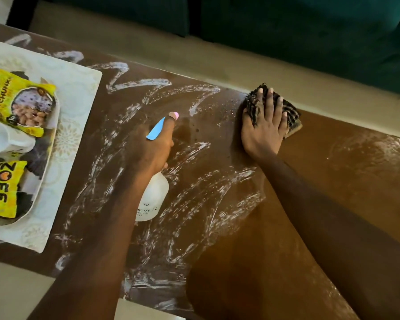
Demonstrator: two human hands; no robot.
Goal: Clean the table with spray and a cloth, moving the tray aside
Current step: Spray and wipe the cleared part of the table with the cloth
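- A left hand [153,144] gripped the bottle [153,199] above the middle of the table [333,185].
- A right hand [263,130], fingers spread flat, pressed the cloth [292,113] at the far edge.
- The right end looked largely wiped, while white smears [194,204] covered the middle and left.
- The tray [40,185] sat at the left end, apparently not yet moved aside.

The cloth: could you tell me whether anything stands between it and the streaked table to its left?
Yes: the left hand, gripping the spray bottle, hangs over those streaks; the right hand presses the cloth flat.
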